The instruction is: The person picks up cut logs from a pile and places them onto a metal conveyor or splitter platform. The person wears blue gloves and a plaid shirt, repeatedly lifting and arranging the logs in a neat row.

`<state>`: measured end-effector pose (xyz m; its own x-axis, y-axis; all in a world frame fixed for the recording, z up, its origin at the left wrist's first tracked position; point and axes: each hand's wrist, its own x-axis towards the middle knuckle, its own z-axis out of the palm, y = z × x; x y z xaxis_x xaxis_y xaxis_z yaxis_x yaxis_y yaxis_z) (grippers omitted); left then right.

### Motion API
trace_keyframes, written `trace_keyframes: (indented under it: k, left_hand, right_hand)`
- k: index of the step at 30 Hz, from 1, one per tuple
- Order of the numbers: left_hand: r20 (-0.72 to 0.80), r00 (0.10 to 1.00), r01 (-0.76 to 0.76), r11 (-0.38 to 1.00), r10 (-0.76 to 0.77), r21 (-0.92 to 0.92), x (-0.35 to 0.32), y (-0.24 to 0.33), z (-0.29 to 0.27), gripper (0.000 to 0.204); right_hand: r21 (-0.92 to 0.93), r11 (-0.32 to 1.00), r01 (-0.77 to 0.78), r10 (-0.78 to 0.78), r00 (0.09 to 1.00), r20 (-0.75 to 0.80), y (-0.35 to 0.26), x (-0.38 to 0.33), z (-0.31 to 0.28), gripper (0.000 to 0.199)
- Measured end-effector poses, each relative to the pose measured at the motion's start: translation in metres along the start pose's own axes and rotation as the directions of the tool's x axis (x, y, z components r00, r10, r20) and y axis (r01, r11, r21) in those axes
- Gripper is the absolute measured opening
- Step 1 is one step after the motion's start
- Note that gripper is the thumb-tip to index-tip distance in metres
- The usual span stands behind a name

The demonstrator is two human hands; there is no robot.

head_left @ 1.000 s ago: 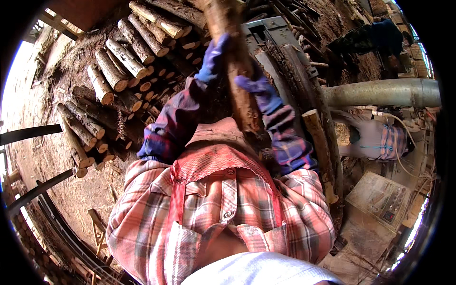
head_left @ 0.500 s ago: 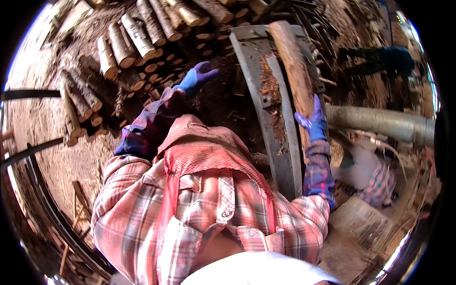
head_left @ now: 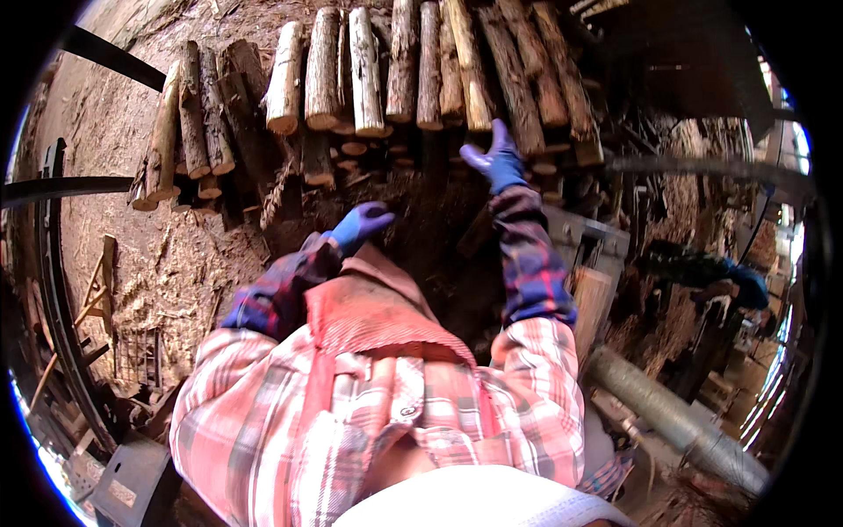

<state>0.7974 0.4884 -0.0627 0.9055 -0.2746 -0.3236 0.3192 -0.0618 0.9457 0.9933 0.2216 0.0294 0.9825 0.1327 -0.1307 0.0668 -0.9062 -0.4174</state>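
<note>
Ahead of me lies a stack of cut logs (head_left: 323,70), their sawn ends facing me. My right hand (head_left: 498,160), in a purple-blue glove, reaches to the lower end of a pale yellowish log (head_left: 468,66). Its fingers are spread, and nothing is in its grasp; whether a fingertip touches the log I cannot tell. Lower and to the left, my gloved left hand (head_left: 360,225) hovers before the stack with fingers apart, holding nothing. Partly hidden behind my right forearm, a grey metal trough (head_left: 566,227) carries a peeled-looking log (head_left: 590,299).
A thick grey pipe (head_left: 667,404) slants across the lower right. Another person in blue (head_left: 748,288) bends at the far right. Dark metal bars (head_left: 79,186) run along the left side, near a wooden stand (head_left: 107,285). Bark litter covers the ground (head_left: 202,299).
My view has swung left, toward the stack. My right hand has left the log on the metal trough and moved to the stacked logs; my left hand's fingers have drawn in slightly.
</note>
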Motion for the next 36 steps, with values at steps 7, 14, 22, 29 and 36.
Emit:
trace_keyframes:
  k: [7, 14, 22, 29, 36]
  left_hand:
    - [-0.358, 0.884, 0.253, 0.952, -0.301, -0.175, -0.053, -0.032, -0.108, 0.033]
    - [-0.054, 0.920, 0.301, 0.789, -0.388, -0.536, 0.034, 0.049, -0.118, 0.026]
    - [-0.002, 0.978, 0.192, 0.899, -0.210, -0.393, 0.158, 0.073, -0.033, 0.040]
    - [0.407, 0.910, 0.316, 0.500, 0.080, -0.806, 0.096, 0.001, 0.059, 0.031]
    - [0.139, 0.674, -0.560, 0.625, 0.725, -0.545, -0.004, 0.077, 0.160, 0.061]
  right_hand:
    - [-0.234, 0.851, -0.470, 0.491, 0.870, 0.038, -0.008, 0.129, 0.070, 0.114]
    - [0.366, 0.876, -0.313, 0.247, 0.944, 0.217, 0.009, 0.112, 0.052, 0.089]
    - [0.791, 0.538, -0.292, 0.151, 0.956, 0.251, -0.041, -0.127, 0.084, 0.079]
    - [0.439, 0.890, -0.126, -0.026, 0.946, 0.323, -0.034, -0.228, 0.028, 0.092]
    - [0.980, -0.150, -0.132, -0.045, 0.991, 0.126, -0.010, -0.296, -0.004, 0.079]
